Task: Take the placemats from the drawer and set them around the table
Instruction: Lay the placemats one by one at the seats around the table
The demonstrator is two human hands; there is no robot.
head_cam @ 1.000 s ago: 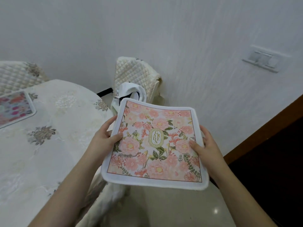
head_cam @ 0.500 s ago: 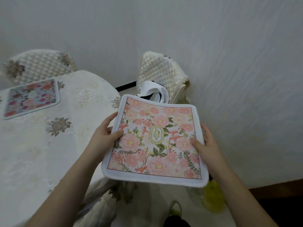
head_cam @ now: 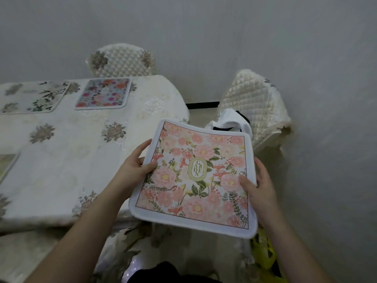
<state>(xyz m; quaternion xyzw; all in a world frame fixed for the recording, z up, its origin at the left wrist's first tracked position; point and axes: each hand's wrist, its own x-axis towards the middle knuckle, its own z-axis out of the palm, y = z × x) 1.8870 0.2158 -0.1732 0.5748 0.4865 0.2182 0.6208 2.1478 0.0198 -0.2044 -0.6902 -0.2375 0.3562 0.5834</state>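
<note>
Between the left hand (head_cam: 133, 167) and the right hand (head_cam: 258, 185) the held placemat (head_cam: 195, 178) showed pink and peach flowers with green leaves, a white border and a gold oval badge. Left of the left hand, the tablecloth (head_cam: 67, 160) was cream with grey-brown blossoms. Beyond it lay a blue placemat (head_cam: 104, 93) with red and pink flowers, and a pale one (head_cam: 34, 98), perhaps green-leaved. Both quilted chair covers (head_cam: 253, 99) were cream.

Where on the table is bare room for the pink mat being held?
Bare cloth lies at the table's near right corner, beside the left hand. The far edge is crowded: blue floral mat and pale leafy mat. Another mat's corner borders the left.
</note>
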